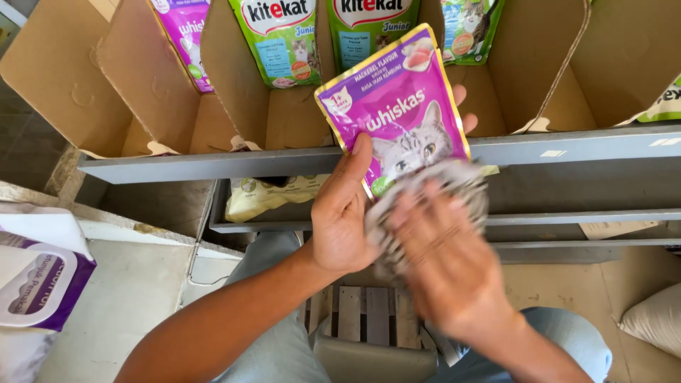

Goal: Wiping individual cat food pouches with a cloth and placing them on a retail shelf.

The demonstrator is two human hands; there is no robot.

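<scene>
Centre frame: purple pouch [401,113] is being gripped by closed left hand [344,213] | grey cloth [433,195] is being pressed on by right hand [447,269], blurred, finger grip unclear | pouch's lower edge is being hidden.

We see a grey shelf [213,164] holding cardboard trays [152,106] with green pouches [280,39] standing inside. A pale bag [266,195] lies beneath it, and a white-and-purple sack [35,276] sits far left.
</scene>
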